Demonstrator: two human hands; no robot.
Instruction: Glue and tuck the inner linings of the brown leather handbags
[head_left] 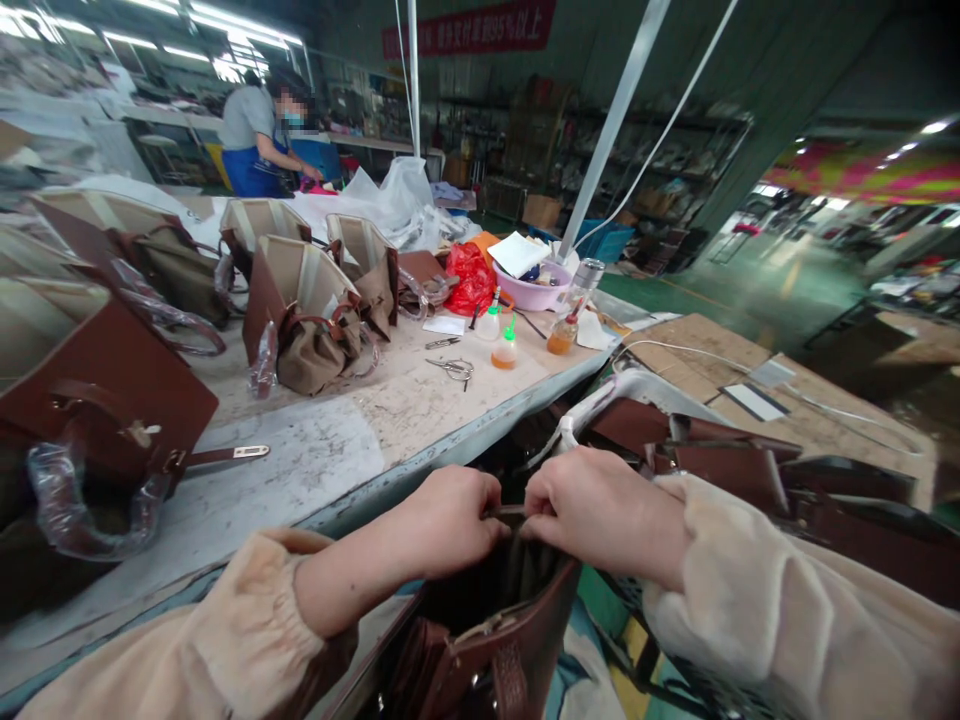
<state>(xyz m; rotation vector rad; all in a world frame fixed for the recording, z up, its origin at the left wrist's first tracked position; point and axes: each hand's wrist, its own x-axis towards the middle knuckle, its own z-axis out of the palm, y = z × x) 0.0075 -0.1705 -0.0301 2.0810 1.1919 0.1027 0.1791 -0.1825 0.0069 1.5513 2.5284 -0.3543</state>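
Note:
At the lower middle, below the table edge, is an open brown bag [517, 620] with a dark inside. My left hand [454, 520] is closed in a pinch on the bag's upper edge. Close to it on the right, my right hand [577, 505] pinches the same edge, and a short light strip shows between the two hands. The fingertips of both hands are partly hidden. The bag's near side has a brown handle and hangs toward my lap.
Several brown bags [300, 290] stand on the table [405, 400] at left. Scissors [454, 370], two small bottles with green tips [504, 348], an orange-filled jar [562, 335] and a purple basin [536, 290] lie beyond. Brown pieces [705, 450] fill the right. A person [259, 140] works behind.

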